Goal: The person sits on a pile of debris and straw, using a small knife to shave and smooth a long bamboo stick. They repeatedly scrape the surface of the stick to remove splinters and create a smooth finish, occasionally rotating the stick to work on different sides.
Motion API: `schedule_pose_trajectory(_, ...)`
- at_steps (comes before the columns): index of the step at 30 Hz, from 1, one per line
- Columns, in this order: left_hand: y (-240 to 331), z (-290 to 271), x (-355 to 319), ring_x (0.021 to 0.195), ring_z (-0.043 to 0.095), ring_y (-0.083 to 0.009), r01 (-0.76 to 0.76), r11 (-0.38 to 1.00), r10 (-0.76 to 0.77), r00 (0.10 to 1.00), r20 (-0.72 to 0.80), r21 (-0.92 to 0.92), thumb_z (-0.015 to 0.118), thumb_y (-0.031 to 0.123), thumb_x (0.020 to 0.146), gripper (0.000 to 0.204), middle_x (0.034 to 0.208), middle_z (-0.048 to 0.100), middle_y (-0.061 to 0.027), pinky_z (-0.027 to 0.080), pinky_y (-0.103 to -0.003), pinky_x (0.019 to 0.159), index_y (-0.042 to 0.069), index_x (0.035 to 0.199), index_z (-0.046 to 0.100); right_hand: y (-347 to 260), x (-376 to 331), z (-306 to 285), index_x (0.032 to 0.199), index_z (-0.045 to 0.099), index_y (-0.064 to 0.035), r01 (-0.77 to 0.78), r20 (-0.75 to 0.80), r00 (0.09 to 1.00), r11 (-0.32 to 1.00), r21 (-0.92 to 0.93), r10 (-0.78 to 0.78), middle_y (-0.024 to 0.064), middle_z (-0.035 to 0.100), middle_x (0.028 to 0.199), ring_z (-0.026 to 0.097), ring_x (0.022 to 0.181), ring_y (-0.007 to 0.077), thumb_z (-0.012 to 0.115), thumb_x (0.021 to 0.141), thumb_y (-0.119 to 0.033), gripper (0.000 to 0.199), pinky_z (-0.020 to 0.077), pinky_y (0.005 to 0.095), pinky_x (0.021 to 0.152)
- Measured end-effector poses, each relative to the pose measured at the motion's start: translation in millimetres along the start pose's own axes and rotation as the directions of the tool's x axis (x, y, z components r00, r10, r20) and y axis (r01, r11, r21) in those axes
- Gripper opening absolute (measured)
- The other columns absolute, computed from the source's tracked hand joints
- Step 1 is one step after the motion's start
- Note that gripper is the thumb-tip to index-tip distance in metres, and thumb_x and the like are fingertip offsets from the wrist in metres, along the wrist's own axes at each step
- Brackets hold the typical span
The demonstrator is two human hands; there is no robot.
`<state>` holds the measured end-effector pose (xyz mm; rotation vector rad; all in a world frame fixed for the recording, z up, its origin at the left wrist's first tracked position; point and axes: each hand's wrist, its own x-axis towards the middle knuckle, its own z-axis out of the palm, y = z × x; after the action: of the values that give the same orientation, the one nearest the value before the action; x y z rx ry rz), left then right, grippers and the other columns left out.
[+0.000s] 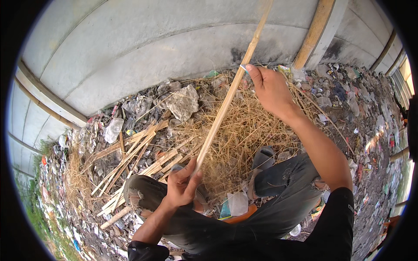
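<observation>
1. The left hand (180,187), near and low in the scene above the bent left knee, is closed around the near end of a long, thin, pale-yellow bamboo strip (226,98), with thumb and fingers wrapped on it.
2. The right hand (271,89), farther and to the right, pinches the same strip higher up. A small light-blue blade or tool tip (244,67) shows between its fingertips, right against the strip; what kind of tool it is cannot be told.
3. The strip runs diagonally from the left hand up and away, past the right hand, toward the grey concrete wall (130,52), and leaves the top of the view.
4. Below it lies a heap of dry, straw-coloured shavings (244,130). To the left sits a loose pile of split bamboo slats (135,156) on the littered ground (370,108), with crumpled plastic scraps near the wall.
5. The person sits with knees bent, in grey trousers (278,209), a grey sandal (263,157) just beyond the right knee.
6. Risks, as I judge them: the blade sits close to the right fingertips, so a slip along the smooth strip could cut them. Raw bamboo edges may drive splinters into the bare left palm. The long free end could whip or snap if bent against the wall.
</observation>
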<state>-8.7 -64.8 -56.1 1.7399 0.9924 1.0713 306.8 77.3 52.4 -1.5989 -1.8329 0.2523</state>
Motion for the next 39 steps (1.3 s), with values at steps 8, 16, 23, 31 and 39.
schedule_pose_trajectory(8,1.7,3.0,2.6,0.063,0.057,-0.0067,0.001,0.998,-0.001,1.000,0.001,0.066,0.065,0.001,0.098,0.038,0.070,0.064,-0.0043,0.046,-0.025,0.058,-0.013,0.133,0.060,-9.4,-53.2,34.2,0.103,0.073,0.0007,0.190,0.179,0.963,0.979,0.072,-0.200,0.0154,0.052,0.053,0.051,0.043,0.0310,0.044,0.112,-0.042,0.052,0.0398,0.0453,0.047)
schedule_pose_trajectory(16,-0.7,3.3,0.6,0.063,0.057,-0.0061,-0.040,0.994,0.038,0.999,0.016,0.099,0.065,0.001,0.098,0.039,0.072,0.064,-0.0039,0.047,-0.023,0.059,-0.012,0.135,0.060,-2.9,-12.6,-4.0,0.102,0.073,-0.0011,-0.046,0.109,0.993,0.999,0.026,0.043,0.0190,0.064,0.061,0.066,0.057,0.0400,0.041,0.111,-0.043,0.054,0.0502,0.0509,0.051)
schedule_pose_trajectory(23,4.9,5.1,11.8,0.060,0.054,-0.0044,-0.068,0.997,0.069,0.996,-0.050,0.021,0.063,0.000,0.100,0.038,0.071,0.062,0.0006,0.043,-0.022,0.055,-0.014,0.135,0.058,-40.8,-92.4,46.9,0.106,0.074,-0.0009,0.371,0.211,0.904,0.927,0.045,-0.372,0.0109,0.052,0.051,0.053,0.041,0.0237,0.043,0.112,-0.042,0.052,0.0400,0.0399,0.042)
schedule_pose_trajectory(31,9.6,3.6,13.1,0.063,0.054,-0.0026,-0.100,0.994,0.097,0.994,-0.052,-0.049,0.063,-0.001,0.100,0.040,0.072,0.062,0.0014,0.043,-0.021,0.056,-0.014,0.137,0.057,-65.1,-101.2,38.8,0.092,0.071,-0.0010,0.203,0.322,0.912,0.961,0.190,-0.256,0.0209,0.064,0.065,0.066,0.062,0.0426,0.044,0.110,-0.045,0.054,0.0510,0.0528,0.056)
schedule_pose_trajectory(39,2.0,-2.6,8.3,0.054,0.056,-0.0071,-0.230,0.968,0.236,0.969,-0.065,0.098,0.068,-0.001,0.094,0.048,0.068,0.062,-0.0029,0.042,-0.025,0.051,-0.015,0.137,0.056,-58.5,-75.2,31.8,0.094,0.069,-0.0019,-0.264,0.428,0.891,0.596,0.759,-0.150,-0.0041,0.044,0.061,0.039,0.057,0.0062,0.059,0.106,-0.044,0.044,0.0383,0.0274,0.055)
